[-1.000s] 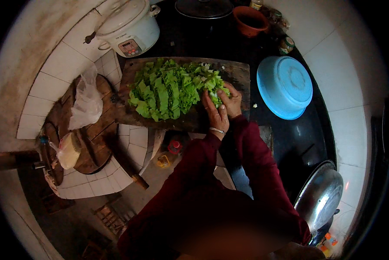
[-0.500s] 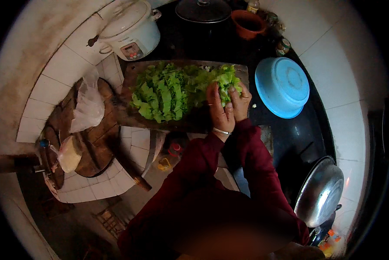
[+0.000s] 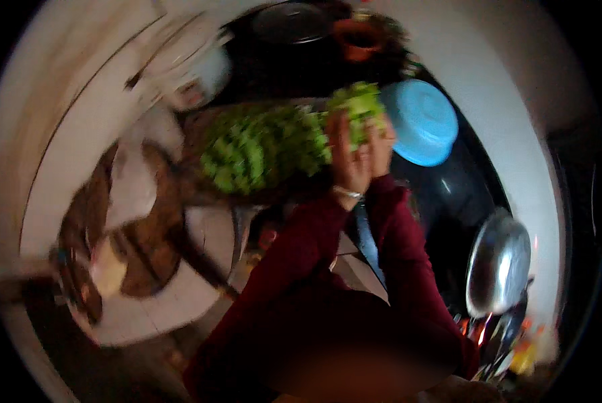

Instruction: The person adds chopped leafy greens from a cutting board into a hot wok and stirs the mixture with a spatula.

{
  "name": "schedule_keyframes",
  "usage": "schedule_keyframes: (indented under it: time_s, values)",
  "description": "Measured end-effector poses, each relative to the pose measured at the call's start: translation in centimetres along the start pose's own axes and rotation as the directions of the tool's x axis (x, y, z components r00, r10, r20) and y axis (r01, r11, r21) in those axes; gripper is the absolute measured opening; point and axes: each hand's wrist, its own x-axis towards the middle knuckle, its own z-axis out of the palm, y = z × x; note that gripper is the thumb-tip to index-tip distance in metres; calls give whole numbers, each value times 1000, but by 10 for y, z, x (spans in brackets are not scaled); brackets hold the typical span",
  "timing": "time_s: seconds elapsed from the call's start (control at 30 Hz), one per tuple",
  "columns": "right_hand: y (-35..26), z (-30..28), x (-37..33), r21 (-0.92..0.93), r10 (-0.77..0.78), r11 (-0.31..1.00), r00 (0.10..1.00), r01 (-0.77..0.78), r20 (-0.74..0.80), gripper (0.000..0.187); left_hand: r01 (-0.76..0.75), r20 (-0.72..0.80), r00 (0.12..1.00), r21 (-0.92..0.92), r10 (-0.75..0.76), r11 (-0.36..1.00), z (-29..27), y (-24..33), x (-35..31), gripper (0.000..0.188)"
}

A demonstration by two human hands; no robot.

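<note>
Both of my hands are pressed around a bunch of cut light-green lettuce [image 3: 358, 101]. My left hand [image 3: 348, 161], with a silver bracelet at its wrist, grips from the left side. From the right side my right hand [image 3: 381, 151] closes on the same bunch, its fingertips partly blurred. The bunch is at the right end of the dark cutting board [image 3: 192, 151], close to the upturned blue basin [image 3: 422, 124]. More chopped lettuce [image 3: 247, 151] lies spread over the board to the left of my hands. Whether the held bunch touches the board I cannot tell.
A white electric cooker [image 3: 204, 74] stands behind the board at left. At the back are a dark lidded pan [image 3: 292, 23] and a reddish-brown pot [image 3: 357, 40]. A shiny metal basin [image 3: 499, 262] leans at right. Round wooden boards [image 3: 146, 262] with plastic bags lie at left.
My hands have moved right with the lettuce, nearer the blue basin. The whole view has shifted and turned slightly, and it is now blurred.
</note>
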Motion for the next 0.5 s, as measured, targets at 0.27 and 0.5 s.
schedule_keyframes:
  time_s: [0.27, 0.5]
  values:
    - [-33, 29, -30, 14, -142, 990, 989, 143, -37, 29, -102, 55, 993, 36, 100, 994, -35, 35, 0, 56]
    - [-161, -32, -51, -189, -422, 901, 890, 390, -174, 31, -160, 151, 968, -236, 198, 958, -4, 168, -6, 51]
